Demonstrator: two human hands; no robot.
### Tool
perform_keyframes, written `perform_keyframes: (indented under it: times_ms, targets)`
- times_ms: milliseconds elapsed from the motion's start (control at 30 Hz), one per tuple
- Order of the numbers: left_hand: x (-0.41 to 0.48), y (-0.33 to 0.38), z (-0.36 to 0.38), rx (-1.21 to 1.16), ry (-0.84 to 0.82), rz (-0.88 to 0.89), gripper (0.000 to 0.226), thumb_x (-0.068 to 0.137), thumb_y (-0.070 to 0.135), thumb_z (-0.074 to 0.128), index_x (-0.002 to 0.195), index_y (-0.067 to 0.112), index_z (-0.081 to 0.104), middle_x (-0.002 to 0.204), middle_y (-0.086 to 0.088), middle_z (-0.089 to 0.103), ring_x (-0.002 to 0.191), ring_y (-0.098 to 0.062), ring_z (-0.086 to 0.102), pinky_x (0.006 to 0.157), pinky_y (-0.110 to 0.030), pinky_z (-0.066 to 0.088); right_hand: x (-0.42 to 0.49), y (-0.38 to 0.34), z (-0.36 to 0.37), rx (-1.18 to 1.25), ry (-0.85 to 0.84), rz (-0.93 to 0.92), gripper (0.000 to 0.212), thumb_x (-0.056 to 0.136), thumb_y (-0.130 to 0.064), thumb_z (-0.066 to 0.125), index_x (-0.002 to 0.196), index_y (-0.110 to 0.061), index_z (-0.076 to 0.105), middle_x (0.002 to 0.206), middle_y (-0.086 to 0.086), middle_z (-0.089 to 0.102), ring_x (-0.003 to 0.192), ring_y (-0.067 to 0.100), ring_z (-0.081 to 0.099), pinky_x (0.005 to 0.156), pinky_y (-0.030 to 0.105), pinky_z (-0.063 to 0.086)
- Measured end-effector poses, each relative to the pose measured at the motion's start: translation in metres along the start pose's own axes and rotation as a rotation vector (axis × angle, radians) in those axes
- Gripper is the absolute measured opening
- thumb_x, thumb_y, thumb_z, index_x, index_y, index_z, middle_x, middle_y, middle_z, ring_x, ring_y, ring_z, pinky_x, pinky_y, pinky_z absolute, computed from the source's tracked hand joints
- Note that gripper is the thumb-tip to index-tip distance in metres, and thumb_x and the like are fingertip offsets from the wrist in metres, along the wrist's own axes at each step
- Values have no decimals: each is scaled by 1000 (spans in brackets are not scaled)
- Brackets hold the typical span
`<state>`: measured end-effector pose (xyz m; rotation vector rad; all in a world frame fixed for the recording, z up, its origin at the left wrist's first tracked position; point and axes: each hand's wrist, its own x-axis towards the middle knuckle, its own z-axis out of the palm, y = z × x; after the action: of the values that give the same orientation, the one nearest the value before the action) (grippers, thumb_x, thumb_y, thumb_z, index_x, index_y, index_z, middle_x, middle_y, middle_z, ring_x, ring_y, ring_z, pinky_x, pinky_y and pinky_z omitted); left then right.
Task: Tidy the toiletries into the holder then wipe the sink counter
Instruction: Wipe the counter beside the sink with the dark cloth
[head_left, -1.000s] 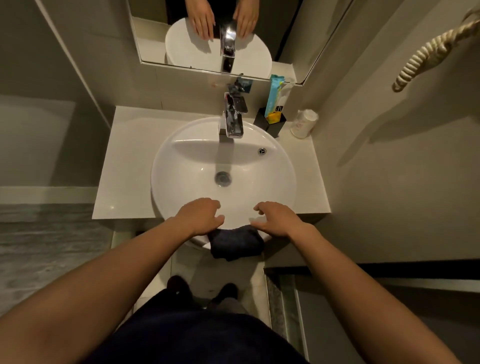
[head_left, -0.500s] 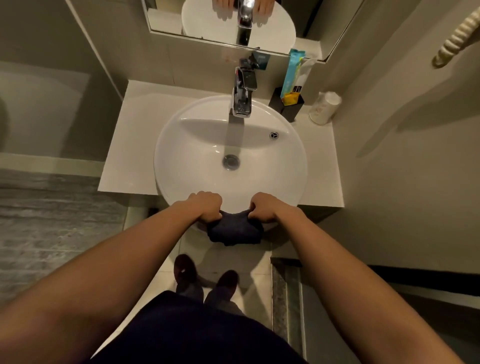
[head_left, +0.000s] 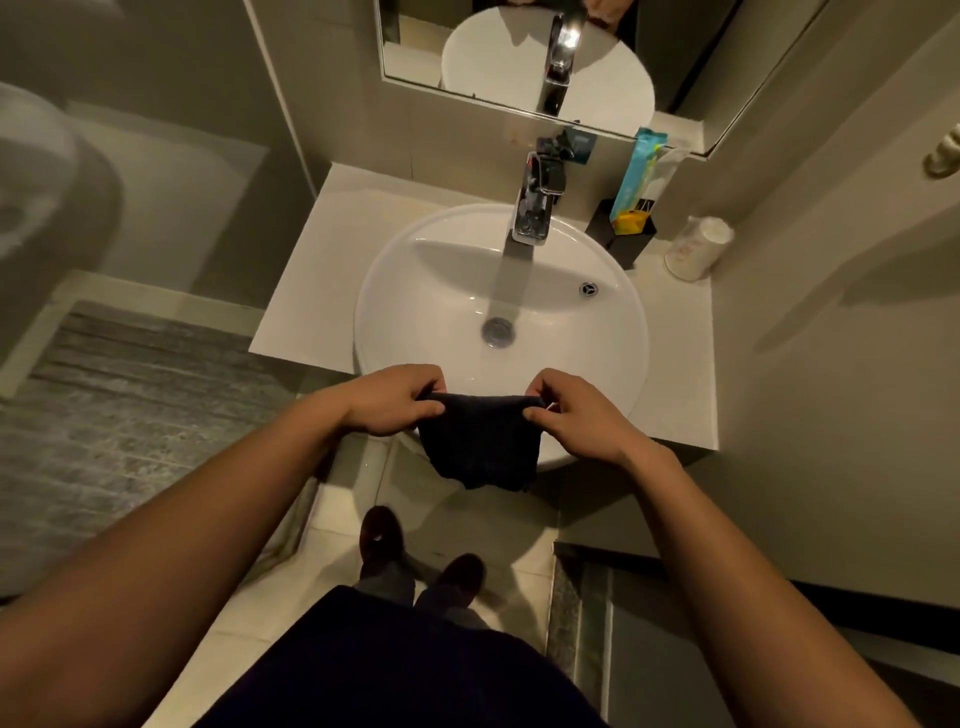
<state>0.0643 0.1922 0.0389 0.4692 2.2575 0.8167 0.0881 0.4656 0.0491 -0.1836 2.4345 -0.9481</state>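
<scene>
Both hands had lifted the dark cloth (head_left: 480, 441) off the near rim of the basin since the earlier frames, where it lay bunched under them; it now hung spread between the two grips. White and rectangular, the counter (head_left: 322, 291) ran under the round basin (head_left: 613, 332), which overhung its near edge. At the far side of the basin stood the chrome tap (head_left: 535, 208), with the mirror (head_left: 415, 47) on the wall beyond it. The left hand (head_left: 392, 400) was closed in a pinch on the cloth's upper left corner, and the right hand (head_left: 576, 415) was closed the same way on the upper right corner. Its top edge was pulled taut between them, and the rest dangled below the grips, in front of the basin's near rim. Far right on the counter, a black holder (head_left: 610, 234) held a blue packet (head_left: 641, 166) and something yellow, possibly a tube, though the view was too dim to be sure. Just right of the holder, a white cup (head_left: 698, 249) sat near the wall.
</scene>
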Motion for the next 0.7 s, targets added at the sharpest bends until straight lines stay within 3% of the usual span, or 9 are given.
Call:
perform_keyframes:
  times_ms: [267,400,700]
  targets:
    - [-58,-10,-39,-72,242,-11,4,99,25,57,96,26,57,96,3,64,88,-16,61,74,-31,49,16,-65,-13,-37,17,-219,5,95,-20,64,94,-18,60,92,-5,62,81,10,57,68,26,44]
    - [-78,-30,-68,-119,365,-36,2,98,19,59,98,20,59,95,0,66,90,-23,63,80,-40,51,45,-95,-9,-25,26,-288,6,93,-17,66,95,-15,61,88,-7,63,76,9,57,66,25,40]
    - [-83,-89,-150,-312,547,-84,6,99,8,56,98,14,58,86,-1,61,79,-12,56,75,-33,49,134,-172,8,27,97,-340,6,95,-17,64,93,-16,58,88,-4,62,77,12,54,66,26,41]
